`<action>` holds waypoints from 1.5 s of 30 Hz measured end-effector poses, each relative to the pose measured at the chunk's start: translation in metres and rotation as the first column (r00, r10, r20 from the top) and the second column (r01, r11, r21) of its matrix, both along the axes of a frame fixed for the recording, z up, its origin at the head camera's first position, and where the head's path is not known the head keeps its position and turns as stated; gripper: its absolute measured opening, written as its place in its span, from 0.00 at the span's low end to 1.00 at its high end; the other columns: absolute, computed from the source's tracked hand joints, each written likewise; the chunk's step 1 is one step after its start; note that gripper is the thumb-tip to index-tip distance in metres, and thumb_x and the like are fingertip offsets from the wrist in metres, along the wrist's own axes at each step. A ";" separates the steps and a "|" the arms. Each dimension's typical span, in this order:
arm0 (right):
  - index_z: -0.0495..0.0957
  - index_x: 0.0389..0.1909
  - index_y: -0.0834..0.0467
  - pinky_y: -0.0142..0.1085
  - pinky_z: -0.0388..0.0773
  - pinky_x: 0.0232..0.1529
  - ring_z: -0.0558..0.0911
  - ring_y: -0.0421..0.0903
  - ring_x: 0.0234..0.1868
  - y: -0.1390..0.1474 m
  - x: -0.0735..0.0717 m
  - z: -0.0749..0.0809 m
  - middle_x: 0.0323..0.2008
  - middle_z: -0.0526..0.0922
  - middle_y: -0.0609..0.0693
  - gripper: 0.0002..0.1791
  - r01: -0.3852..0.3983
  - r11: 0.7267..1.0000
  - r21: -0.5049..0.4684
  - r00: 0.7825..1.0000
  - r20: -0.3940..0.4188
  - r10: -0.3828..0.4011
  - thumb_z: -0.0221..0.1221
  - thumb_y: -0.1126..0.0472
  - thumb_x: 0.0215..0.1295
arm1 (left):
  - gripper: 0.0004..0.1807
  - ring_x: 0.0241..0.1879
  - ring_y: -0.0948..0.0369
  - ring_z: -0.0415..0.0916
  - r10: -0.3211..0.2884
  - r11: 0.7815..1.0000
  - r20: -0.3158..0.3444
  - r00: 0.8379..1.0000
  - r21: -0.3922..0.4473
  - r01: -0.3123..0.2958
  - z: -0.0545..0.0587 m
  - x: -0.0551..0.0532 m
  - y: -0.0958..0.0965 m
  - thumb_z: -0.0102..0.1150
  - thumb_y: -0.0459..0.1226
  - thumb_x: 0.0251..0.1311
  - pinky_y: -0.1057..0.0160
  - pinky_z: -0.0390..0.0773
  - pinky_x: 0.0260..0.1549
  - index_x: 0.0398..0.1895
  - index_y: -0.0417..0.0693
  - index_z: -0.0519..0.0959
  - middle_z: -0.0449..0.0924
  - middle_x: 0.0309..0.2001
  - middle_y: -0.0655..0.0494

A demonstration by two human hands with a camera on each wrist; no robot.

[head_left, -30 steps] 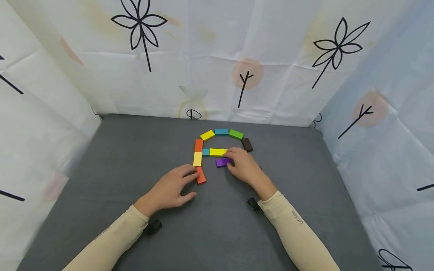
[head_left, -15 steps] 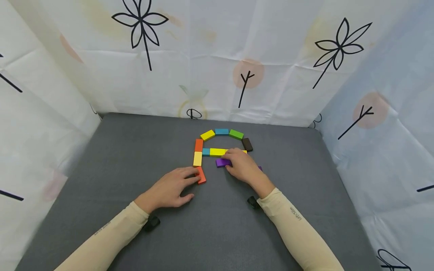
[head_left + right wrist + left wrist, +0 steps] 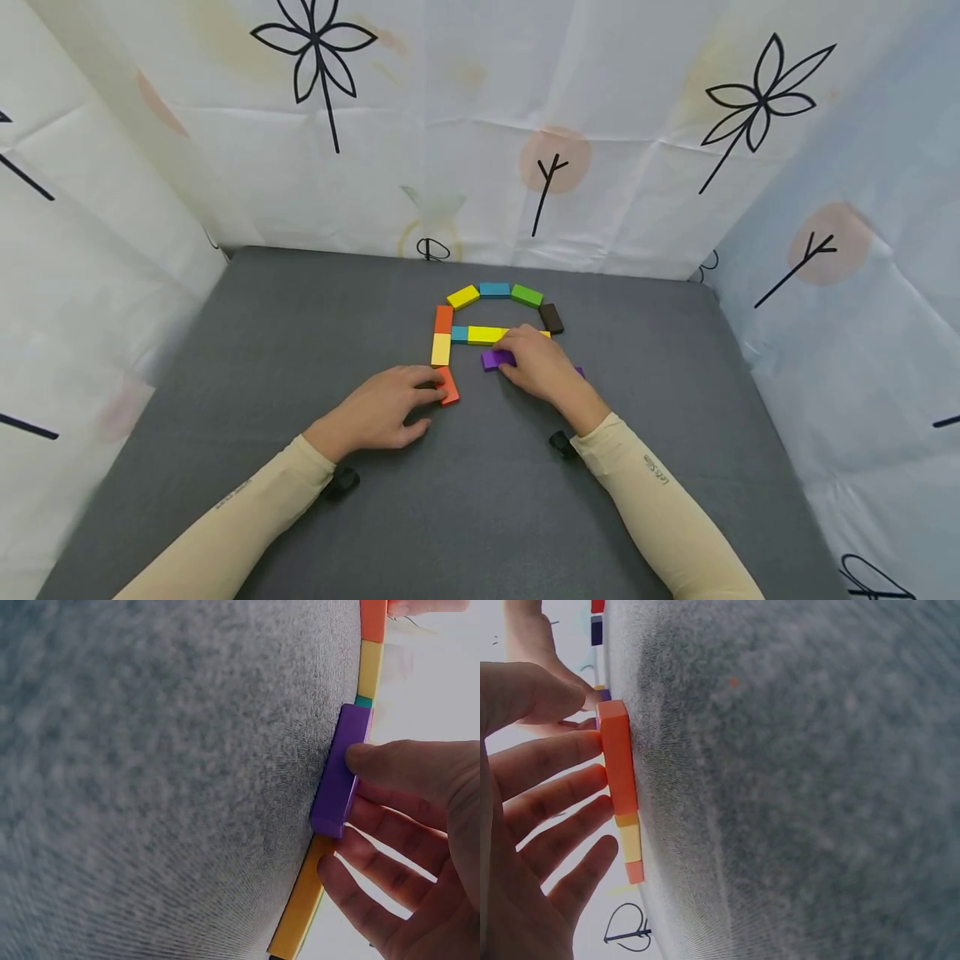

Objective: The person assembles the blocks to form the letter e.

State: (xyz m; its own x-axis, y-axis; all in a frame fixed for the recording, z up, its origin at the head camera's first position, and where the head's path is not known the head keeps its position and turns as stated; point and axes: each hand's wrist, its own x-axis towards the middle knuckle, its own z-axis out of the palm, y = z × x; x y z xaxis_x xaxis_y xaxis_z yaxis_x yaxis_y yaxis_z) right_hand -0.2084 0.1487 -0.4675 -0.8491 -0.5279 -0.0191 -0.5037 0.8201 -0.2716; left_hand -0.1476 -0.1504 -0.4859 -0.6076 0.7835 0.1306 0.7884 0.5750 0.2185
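In the head view my left hand [image 3: 382,410] lays its fingertips on an orange-red block [image 3: 447,387], with the thumb held apart from it. The left wrist view has those fingers nearly straight against that block [image 3: 616,759]. My right hand [image 3: 542,367] pinches a purple block [image 3: 495,361], thumb on its near side and index finger behind, as the right wrist view shows. This purple block [image 3: 339,769] lies just in front of a row with a blue block [image 3: 459,335] and a yellow block [image 3: 486,335]. The right hand covers part of that row.
A cream block [image 3: 440,350] and another orange-red block [image 3: 444,319] continue the left column. Yellow [image 3: 462,297], blue [image 3: 494,290], green [image 3: 527,295] and dark brown [image 3: 551,318] blocks arch behind. A bit of purple [image 3: 580,372] shows past the right wrist. Patterned cloth [image 3: 480,125] surrounds the grey table [image 3: 480,517].
The left hand's fingers have shifted slightly right, further over the orange-red block, and its thumb has drawn in a little. My right hand stays at the purple block.
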 end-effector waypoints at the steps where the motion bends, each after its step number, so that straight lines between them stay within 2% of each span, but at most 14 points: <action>1: 0.88 0.59 0.57 0.48 0.81 0.62 0.81 0.51 0.59 0.000 0.000 0.000 0.57 0.87 0.52 0.17 0.005 1.000 0.003 1.000 0.002 -0.005 0.72 0.60 0.72 | 0.23 0.64 0.50 0.77 -0.002 1.000 -0.003 1.000 0.004 0.002 0.000 0.000 0.000 0.70 0.41 0.66 0.46 0.77 0.65 0.63 0.45 0.87 0.80 0.64 0.50; 5: 0.89 0.58 0.58 0.49 0.81 0.62 0.82 0.52 0.58 0.001 0.002 0.001 0.56 0.87 0.53 0.17 0.026 1.000 0.005 1.000 0.015 -0.026 0.73 0.58 0.71 | 0.22 0.63 0.51 0.78 -0.005 1.000 -0.003 1.000 0.016 0.005 0.000 0.000 0.001 0.69 0.40 0.68 0.47 0.78 0.64 0.63 0.45 0.88 0.80 0.63 0.50; 10: 0.89 0.55 0.59 0.49 0.82 0.59 0.83 0.51 0.53 0.002 0.007 0.003 0.51 0.87 0.53 0.17 0.034 0.999 -0.024 0.999 0.003 -0.034 0.73 0.57 0.70 | 0.21 0.63 0.53 0.78 0.012 1.000 0.030 0.999 0.027 -0.013 -0.001 0.001 0.001 0.71 0.39 0.69 0.49 0.80 0.62 0.64 0.43 0.87 0.79 0.63 0.50; 20: 0.89 0.51 0.59 0.44 0.81 0.46 0.78 0.47 0.41 0.003 0.026 0.008 0.40 0.84 0.49 0.14 0.020 0.996 -0.088 0.999 -0.043 -0.024 0.75 0.59 0.68 | 0.20 0.64 0.54 0.78 0.025 1.000 0.015 1.000 0.016 -0.025 -0.001 -0.001 0.003 0.73 0.38 0.69 0.51 0.80 0.63 0.62 0.45 0.88 0.80 0.63 0.51; 30: 0.89 0.53 0.58 0.45 0.82 0.51 0.80 0.48 0.46 -0.001 0.040 0.016 0.45 0.86 0.50 0.16 0.007 0.993 -0.115 1.000 -0.028 -0.010 0.76 0.59 0.68 | 0.20 0.63 0.54 0.78 0.031 0.999 0.009 0.999 0.012 -0.031 -0.001 -0.001 0.002 0.73 0.38 0.69 0.51 0.80 0.63 0.62 0.46 0.89 0.80 0.63 0.51; 38: 0.88 0.51 0.57 0.44 0.82 0.50 0.81 0.46 0.44 -0.005 0.051 0.021 0.43 0.86 0.48 0.15 -0.020 0.993 -0.114 0.999 -0.048 0.015 0.76 0.58 0.67 | 0.20 0.64 0.54 0.78 0.042 0.999 0.019 0.999 0.021 -0.042 -0.003 0.001 0.003 0.74 0.38 0.69 0.51 0.81 0.62 0.62 0.45 0.88 0.80 0.63 0.51; 45: 0.89 0.49 0.57 0.42 0.82 0.47 0.80 0.45 0.42 -0.009 0.058 0.019 0.42 0.85 0.48 0.13 -0.034 0.992 -0.124 0.998 -0.060 0.026 0.76 0.59 0.66 | 0.19 0.63 0.54 0.78 0.039 0.998 0.005 0.999 0.045 -0.039 -0.004 0.001 0.002 0.74 0.37 0.69 0.51 0.81 0.62 0.61 0.45 0.89 0.80 0.62 0.51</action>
